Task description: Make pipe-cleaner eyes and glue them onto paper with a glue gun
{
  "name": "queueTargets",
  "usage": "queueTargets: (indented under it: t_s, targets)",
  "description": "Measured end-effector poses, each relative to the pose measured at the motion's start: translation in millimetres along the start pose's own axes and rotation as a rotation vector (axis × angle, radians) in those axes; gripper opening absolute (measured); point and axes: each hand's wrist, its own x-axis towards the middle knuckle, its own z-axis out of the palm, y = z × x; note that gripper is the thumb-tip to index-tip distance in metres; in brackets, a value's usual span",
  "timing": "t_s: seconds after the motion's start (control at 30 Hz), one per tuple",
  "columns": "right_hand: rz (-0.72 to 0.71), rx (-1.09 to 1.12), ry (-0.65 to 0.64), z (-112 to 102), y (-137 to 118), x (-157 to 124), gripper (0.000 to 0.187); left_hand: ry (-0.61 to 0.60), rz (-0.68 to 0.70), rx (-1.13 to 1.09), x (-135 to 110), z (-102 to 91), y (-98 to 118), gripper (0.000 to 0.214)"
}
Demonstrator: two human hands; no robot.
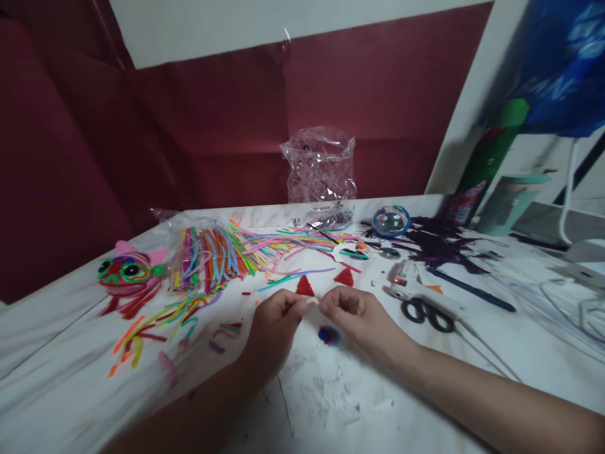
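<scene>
Left hand [274, 315] and right hand [352, 312] meet above the white table [331, 403], the fingers of both closed in a pinch on a small pale piece [312, 301] held between them, just over a blue-red tuft [329, 335]. So small a bit likely wants fingertip grips close together. Beyond lie red cones [305, 285], scissors [428, 314] and a bag of coloured stems [208, 252]; the print on the clear bag [321, 167] is unreadable

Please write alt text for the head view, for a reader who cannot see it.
The left hand and the right hand together pinch a small pale piece over a white table. Coloured pipe cleaners lie to the left, two red cones just behind the hands, black scissors to the right.
</scene>
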Motion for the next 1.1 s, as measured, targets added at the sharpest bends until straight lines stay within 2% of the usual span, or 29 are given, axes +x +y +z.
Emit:
queueTargets:
  t_s: [0.07, 0.2, 0.3, 0.43, 0.63, 0.8, 0.93, 1.03, 1.1]
  targets:
    - [0.000, -0.014, -0.023, 0, 2, 0, 0.032, -0.008, -0.008, -0.020, 1, -0.2, -3, 0.019]
    - [0.070, 0.155, -0.122, 0, 10, 2, 0.040, -0.056, -0.093, -0.209, 4, 0.7, -14, 0.018]
    - [0.080, 0.238, -0.171, 0, 13, 2, 0.040, -0.134, -0.155, -0.390, 5, 3.0, -18, 0.021]
    - [0.076, 0.283, -0.234, 1, 10, 2, 0.038, -0.204, -0.177, -0.487, 5, 5.4, -15, 0.029]
    - [0.030, 0.180, -0.087, -3, 1, 4, 0.041, -0.128, -0.112, -0.270, 9, 2.1, -23, 0.025]
    - [-0.001, 0.061, -0.141, -4, 2, 2, 0.038, -0.172, -0.064, -0.115, 6, -0.7, -22, 0.025]
    - [0.043, 0.189, -0.075, -4, 4, 3, 0.034, -0.160, -0.049, -0.081, 3, 1.7, -16, 0.026]
    - [0.101, 0.313, -0.032, 0, 3, 2, 0.032, -0.261, -0.110, -0.001, 1, 4.8, -12, 0.022]
    - [0.128, 0.372, -0.060, 3, 2, 0, 0.031, -0.322, -0.120, 0.003, -1, 6.7, -11, 0.021]
